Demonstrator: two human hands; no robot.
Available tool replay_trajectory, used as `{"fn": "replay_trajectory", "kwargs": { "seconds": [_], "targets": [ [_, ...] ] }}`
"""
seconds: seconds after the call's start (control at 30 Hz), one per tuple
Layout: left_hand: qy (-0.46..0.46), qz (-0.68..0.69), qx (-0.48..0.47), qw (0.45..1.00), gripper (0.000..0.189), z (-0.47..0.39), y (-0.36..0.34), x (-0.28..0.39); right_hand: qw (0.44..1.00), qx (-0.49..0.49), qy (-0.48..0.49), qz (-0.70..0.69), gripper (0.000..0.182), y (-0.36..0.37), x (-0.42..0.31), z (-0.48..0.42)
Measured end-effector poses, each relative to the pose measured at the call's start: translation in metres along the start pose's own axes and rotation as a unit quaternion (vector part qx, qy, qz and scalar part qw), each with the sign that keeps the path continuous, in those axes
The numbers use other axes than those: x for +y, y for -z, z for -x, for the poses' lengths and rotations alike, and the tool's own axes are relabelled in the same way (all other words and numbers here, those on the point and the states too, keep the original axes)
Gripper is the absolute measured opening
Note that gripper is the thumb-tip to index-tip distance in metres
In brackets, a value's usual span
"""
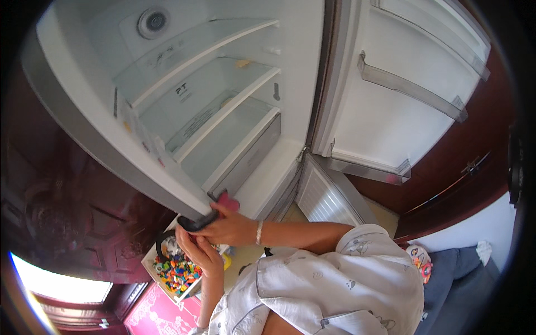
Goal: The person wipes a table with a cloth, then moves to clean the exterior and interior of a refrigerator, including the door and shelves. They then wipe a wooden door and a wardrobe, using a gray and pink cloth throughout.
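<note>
My right hand (230, 227), with a braided bracelet at the wrist, is closed around a dark object (199, 222) with a curved black end. A pink-red part (228, 202) shows beyond its fingers; I cannot tell what the object is or whether both parts are one piece. My left hand (201, 255) lies just below, its fingers bent and touching the right hand near the black end. Whether it grips anything is hidden. Both hands are at the lower front edge of an open refrigerator (176, 190), whose glass shelves (234, 104) hold small yellowish bits.
The refrigerator door (377, 104) with clear plastic racks (410, 90) stands wide open at right. A lower door (326, 192) is open too. Below my hands, a pale bin (157, 274) holds many colourful small pieces (180, 272). Dark red glossy panelling (75, 209) is at left.
</note>
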State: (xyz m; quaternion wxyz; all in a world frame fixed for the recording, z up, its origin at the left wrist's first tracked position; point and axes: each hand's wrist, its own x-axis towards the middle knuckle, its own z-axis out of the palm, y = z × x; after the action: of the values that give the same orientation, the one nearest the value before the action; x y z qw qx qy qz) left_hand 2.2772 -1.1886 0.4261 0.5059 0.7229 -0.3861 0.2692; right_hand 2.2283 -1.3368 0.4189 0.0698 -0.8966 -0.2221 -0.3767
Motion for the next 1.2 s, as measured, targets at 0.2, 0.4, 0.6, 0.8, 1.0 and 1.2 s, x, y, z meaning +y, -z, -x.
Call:
{"fn": "replay_trajectory", "kwargs": {
  "seconds": [0.2, 0.4, 0.6, 0.8, 1.0, 1.2],
  "targets": [
    [0.199, 0.126, -0.145, 0.961, 0.044, 0.063, 0.002, -0.003, 0.984, -0.013, -0.053, -0.167, 0.028, 0.015, 0.002, 0.069],
    [0.114, 0.203, -0.318, 0.919, 0.026, 0.051, -0.027, 0.027, 0.940, 0.144, -0.253, -0.178, 0.024, 0.105, 0.067, 0.065],
    [-0.012, 0.232, -0.329, 0.915, 0.029, 0.000, -0.092, 0.058, 0.920, 0.316, -0.110, 0.203, 0.039, 0.254, 0.212, -0.026],
    [0.044, 0.259, -0.339, 0.904, 0.029, -0.018, -0.133, 0.079, 0.852, 0.150, -0.245, 0.437, 0.045, 0.278, 0.317, 0.015],
    [0.088, 0.233, -0.370, 0.895, 0.029, -0.001, -0.145, 0.064, 0.889, 0.133, -0.337, 0.279, 0.048, 0.183, 0.293, 0.079],
    [0.139, 0.221, -0.394, 0.881, 0.030, 0.020, -0.149, 0.050, 0.839, 0.172, -0.511, 0.080, 0.053, 0.102, 0.258, 0.158]
  ]
}}
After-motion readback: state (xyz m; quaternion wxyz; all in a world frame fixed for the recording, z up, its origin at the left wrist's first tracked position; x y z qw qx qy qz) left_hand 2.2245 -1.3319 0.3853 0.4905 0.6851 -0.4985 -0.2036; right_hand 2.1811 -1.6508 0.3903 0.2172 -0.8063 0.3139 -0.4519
